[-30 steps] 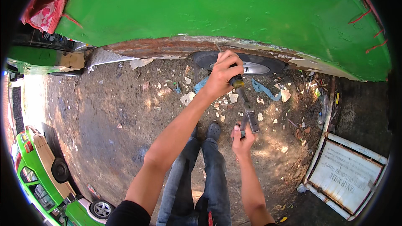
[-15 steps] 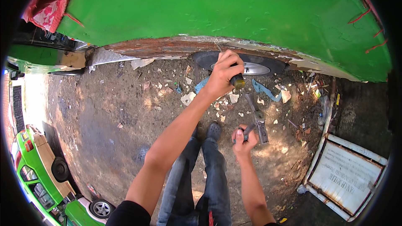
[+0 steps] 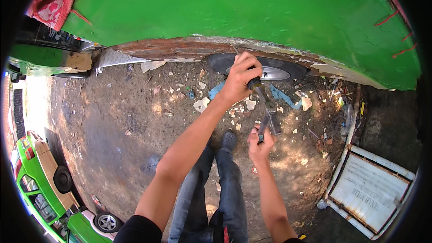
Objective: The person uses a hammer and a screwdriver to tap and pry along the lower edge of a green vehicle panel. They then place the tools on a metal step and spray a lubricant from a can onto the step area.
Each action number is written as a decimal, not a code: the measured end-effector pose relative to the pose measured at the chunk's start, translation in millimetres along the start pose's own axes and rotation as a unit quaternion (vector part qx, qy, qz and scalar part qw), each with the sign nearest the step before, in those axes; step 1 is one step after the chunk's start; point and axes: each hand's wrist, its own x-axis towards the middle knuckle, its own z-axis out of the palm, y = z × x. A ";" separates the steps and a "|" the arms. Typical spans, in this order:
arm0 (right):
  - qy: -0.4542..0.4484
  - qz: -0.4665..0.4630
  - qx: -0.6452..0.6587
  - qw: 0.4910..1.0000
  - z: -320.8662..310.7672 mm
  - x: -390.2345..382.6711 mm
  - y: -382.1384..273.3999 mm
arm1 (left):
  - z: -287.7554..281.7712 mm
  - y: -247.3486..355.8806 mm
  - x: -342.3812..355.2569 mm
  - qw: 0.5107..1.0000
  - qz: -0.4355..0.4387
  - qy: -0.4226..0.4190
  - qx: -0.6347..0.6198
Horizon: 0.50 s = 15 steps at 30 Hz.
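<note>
My left hand (image 3: 240, 78) is closed around a screwdriver (image 3: 254, 83) with a dark and yellowish handle. Its thin blade points up at the worn, brown lower edge (image 3: 180, 49) of a green vehicle body panel (image 3: 234, 9). Below and to the right, my right hand (image 3: 261, 144) grips the handle of a hammer (image 3: 272, 116). One end of the grey hammer head meets the butt of the screwdriver handle, or comes very close to it; I cannot tell whether they touch.
Behind my left hand is a wheel (image 3: 276, 73) under the panel. Paint flakes (image 3: 201, 105) and a blue cloth strip (image 3: 285, 96) litter the ground. A white metal-framed sign (image 3: 371, 189) lies at right; a green car (image 3: 42, 193) stands at left.
The hammer has swung up and left, bringing its head to the butt of the screwdriver. My left hand has stayed nearly still with the screwdriver against the panel edge.
</note>
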 end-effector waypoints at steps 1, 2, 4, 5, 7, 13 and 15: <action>0.002 0.011 0.001 1.000 -1.6 -1.3 1.4 | 0.8 -1.0 0.1 1.000 -0.003 0.012 -0.004; 0.006 0.020 0.001 1.000 -2.2 1.2 3.2 | 2.6 -1.7 4.3 1.000 -0.004 0.024 -0.010; 0.030 -0.024 0.100 0.994 8.9 7.7 -17.4 | 1.8 0.1 -1.1 0.999 -0.017 0.033 -0.009; 0.026 -0.043 0.122 0.991 9.0 10.5 -16.2 | 1.9 1.4 2.8 0.999 -0.017 0.036 -0.004; 0.010 -0.011 0.053 0.998 5.4 7.3 -15.5 | 3.3 2.1 3.9 0.999 -0.017 0.049 0.002; 0.046 -0.009 0.138 0.989 10.4 2.3 -11.5 | 8.5 2.5 12.7 0.996 -0.040 0.082 -0.008; 0.043 -0.039 0.199 0.978 10.1 4.9 -16.1 | 10.4 3.1 11.3 0.997 -0.036 0.074 -0.007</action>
